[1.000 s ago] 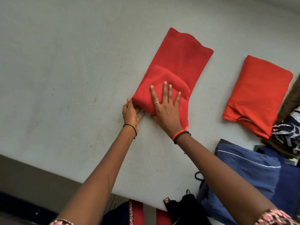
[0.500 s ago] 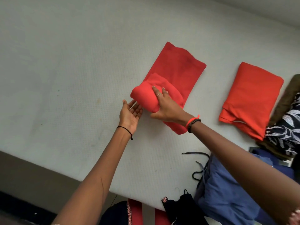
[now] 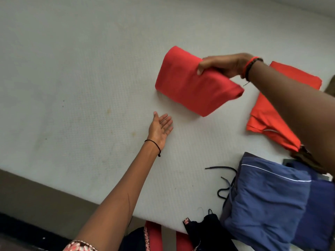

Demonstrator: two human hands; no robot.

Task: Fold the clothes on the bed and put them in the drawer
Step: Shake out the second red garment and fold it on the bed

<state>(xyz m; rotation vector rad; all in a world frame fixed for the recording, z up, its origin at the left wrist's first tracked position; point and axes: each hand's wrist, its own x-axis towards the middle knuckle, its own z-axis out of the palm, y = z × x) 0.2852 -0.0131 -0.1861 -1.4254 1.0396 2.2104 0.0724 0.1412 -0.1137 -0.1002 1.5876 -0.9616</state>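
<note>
While the right hand [image 3: 223, 67] pinches the folded red cloth [image 3: 188, 86] by its upper edge over the bed [image 3: 72, 69], the left hand [image 3: 160, 128] lies palm-up nearby, empty. Soft and light, the cloth will likely sag; better supported from beneath.

This is looking like a bedroom in a home: a bare white bed [image 3: 72, 78] is filling the view, with a folded orange garment [image 3: 268, 122] and a drawstring blue garment [image 3: 268, 201] lying near its edge.
</note>
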